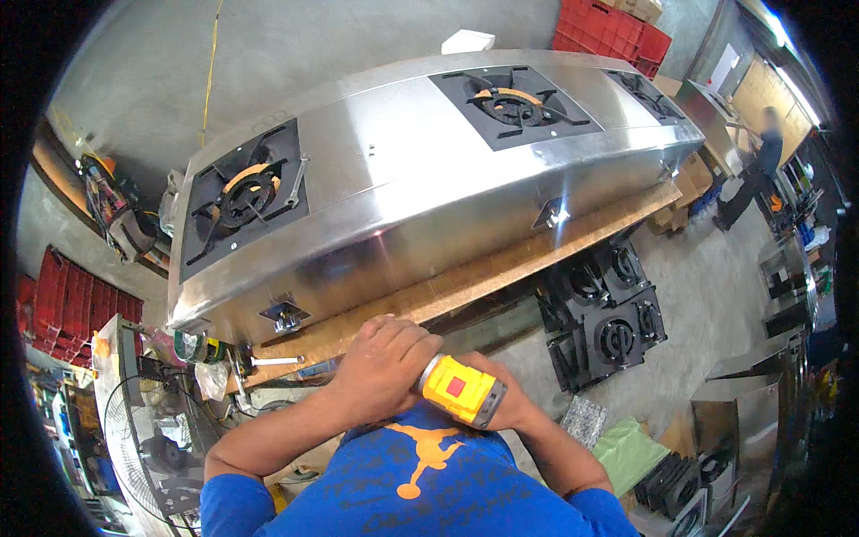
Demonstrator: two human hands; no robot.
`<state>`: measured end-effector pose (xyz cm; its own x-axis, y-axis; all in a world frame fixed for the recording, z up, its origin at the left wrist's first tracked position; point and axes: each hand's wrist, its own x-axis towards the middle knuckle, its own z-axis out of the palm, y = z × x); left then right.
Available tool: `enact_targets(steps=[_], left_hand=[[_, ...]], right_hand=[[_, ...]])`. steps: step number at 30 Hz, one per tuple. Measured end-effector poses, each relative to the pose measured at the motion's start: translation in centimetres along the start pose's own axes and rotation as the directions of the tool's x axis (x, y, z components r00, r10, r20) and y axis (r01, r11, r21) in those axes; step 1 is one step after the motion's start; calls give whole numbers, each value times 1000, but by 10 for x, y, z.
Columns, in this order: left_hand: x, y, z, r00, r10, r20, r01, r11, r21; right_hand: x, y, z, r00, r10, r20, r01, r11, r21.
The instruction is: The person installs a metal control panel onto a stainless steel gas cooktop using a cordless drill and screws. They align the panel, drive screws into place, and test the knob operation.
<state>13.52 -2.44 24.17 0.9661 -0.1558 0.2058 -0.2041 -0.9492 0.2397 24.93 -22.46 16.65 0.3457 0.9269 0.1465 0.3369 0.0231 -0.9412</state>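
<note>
A yellow cordless drill (458, 391) was held at the person's chest, on the near side of the front edge of a wooden workbench (483, 282). Its long axis ran slantwise: the dark rear end sat toward the person's right and body, while the silver-collared front pointed left and away, toward the left half of a stainless-steel cooking range (376, 134). The left hand (385, 358) was closed over the drill's front end, fingers curled, hiding the tip. The right hand (507, 385) was wrapped behind the body of the drill, its fingertips mostly hidden.

In view, the left knuckles overlapped the workbench's front edge; whether they touched it could not be told. Between that edge and the range's front panel ran a narrow strip of board. A combination wrench (298, 183) lay across the range's left burner plate (201, 237); another wrench (279, 361) lay near the workbench's left front corner. Right of the drill, beyond the front edge, black burner plates (604, 313) lay on the concrete floor (693, 286).
</note>
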Motion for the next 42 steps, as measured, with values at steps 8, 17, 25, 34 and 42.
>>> enact_targets(steps=[8,17,25,34,42], left_hand=[[-2,-5,1,987,62,150,-48,994,-96],[12,-20,-6,938,167,304,-162,986,-42],[11,-29,-4,978,183,100,-189,981,54],[14,-32,1,987,157,47,-160,984,75],[17,-26,19,979,42,-200,-35,999,41]], right_hand=[[0,-7,-3,995,-30,98,54,966,-251],[10,-15,-6,997,-10,77,48,860,-507],[16,-16,1,997,-30,-74,-8,889,-458],[19,-5,6,989,-39,-145,-18,928,-373],[19,2,13,962,54,-267,-59,998,-12]])
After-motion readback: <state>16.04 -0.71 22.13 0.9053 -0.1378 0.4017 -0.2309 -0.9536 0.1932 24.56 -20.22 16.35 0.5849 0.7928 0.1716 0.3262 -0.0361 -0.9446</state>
